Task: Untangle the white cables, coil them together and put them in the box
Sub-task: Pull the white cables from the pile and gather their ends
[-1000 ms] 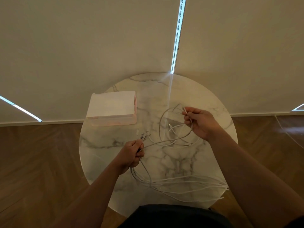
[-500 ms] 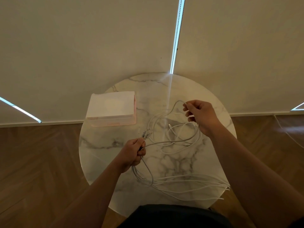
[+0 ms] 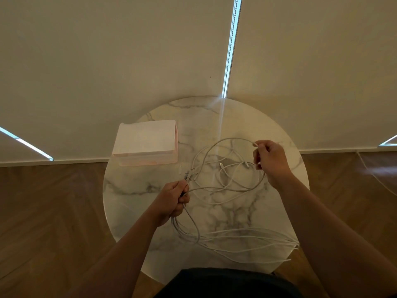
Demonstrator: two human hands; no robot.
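Several white cables (image 3: 227, 186) lie in loose loops on the round marble table (image 3: 247, 125). My left hand (image 3: 171, 201) grips a bundle of them near their plug ends, which stick out above my fist. Long strands trail from that fist toward the table's near right edge. My right hand (image 3: 270, 160) pinches one cable end and holds it up over the right side of the table, with a wide loop arcing from it back toward my left hand. The box (image 3: 146, 143), pale pink with a white top, stands at the table's far left.
The table stands against a cream wall with a bright vertical slit (image 3: 231, 46). Wooden floor (image 3: 53, 211) surrounds the table. Another thin cable (image 3: 373, 175) runs along the floor at the right. My dark clothing (image 3: 223, 282) fills the bottom edge.
My right hand has risen and moved right with the cable end, drawing the loop wider. My left hand has kept its grip on the bundle and barely moved.
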